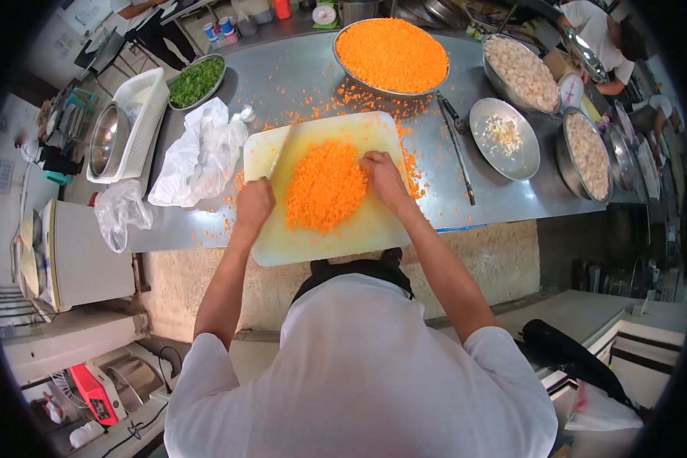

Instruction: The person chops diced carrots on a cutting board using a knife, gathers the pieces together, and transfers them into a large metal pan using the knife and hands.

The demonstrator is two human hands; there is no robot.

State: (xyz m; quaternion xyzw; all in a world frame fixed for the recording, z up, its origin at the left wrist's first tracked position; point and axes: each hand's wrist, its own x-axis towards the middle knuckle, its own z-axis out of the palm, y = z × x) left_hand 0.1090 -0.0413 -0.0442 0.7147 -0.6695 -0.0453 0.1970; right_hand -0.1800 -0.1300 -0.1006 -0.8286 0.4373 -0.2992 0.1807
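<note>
A heap of finely chopped carrot (327, 186) lies on a white cutting board (278, 248) in front of me. At the board's left side, my left hand (255, 203) is closed around the handle of a knife (282, 151), whose narrow blade points away from me. My right hand (387, 180) is closed at the right edge of the heap; what it grips, if anything, is hidden. Beyond the board stands a big metal bowl piled with chopped carrot (393, 55). Loose carrot bits are scattered on the metal table (282, 72).
Crumpled plastic bags (198, 156), a bowl of chopped greens (197, 82) and a white basket (146, 126) lie leftward. On the right are a long dark rod (456, 153), a bowl with pale chopped bits (504, 139) and bowls of pale pieces (520, 72). A co-worker (599, 38) stands behind.
</note>
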